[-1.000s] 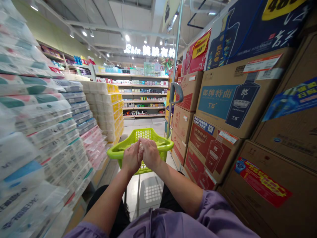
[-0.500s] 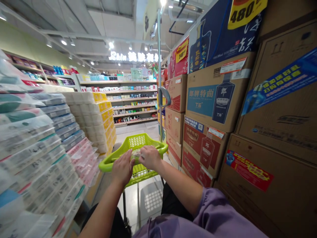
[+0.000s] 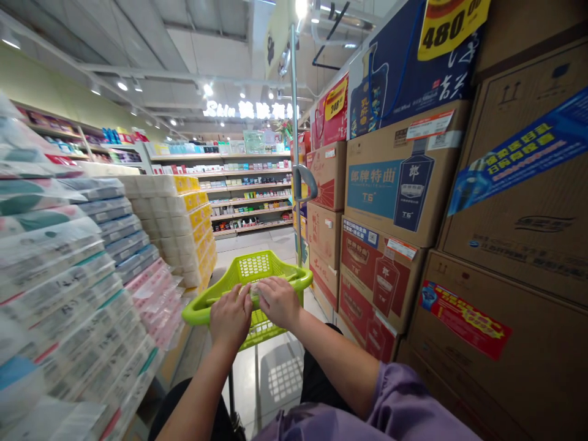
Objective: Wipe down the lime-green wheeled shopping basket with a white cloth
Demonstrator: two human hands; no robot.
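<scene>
A lime-green shopping cart (image 3: 196, 314) with a perforated plastic basket stands right in front of me. My left hand (image 3: 231, 315) is closed over the middle of its handle, knuckles up. Close beside it, my right hand (image 3: 279, 301) grips the same bar, its fingers bent over the far side. A small clear patch of the handle shows between the two hands. Much of the basket's inside is hidden behind my hands and the bar.
Stacked cartons (image 3: 388, 190) form a wall on the right, with a metal pole (image 3: 295, 110) before them. On the left rise piles of wrapped tissue packs (image 3: 59, 263) and paper rolls (image 3: 160, 208). Stocked shelves (image 3: 248, 184) stand beyond the pale tiled floor (image 3: 250, 242).
My left hand's fingers have curled further round the handle, and its wrist sits slightly higher. My right hand has shifted only a little on the bar. The surroundings look nearly the same.
</scene>
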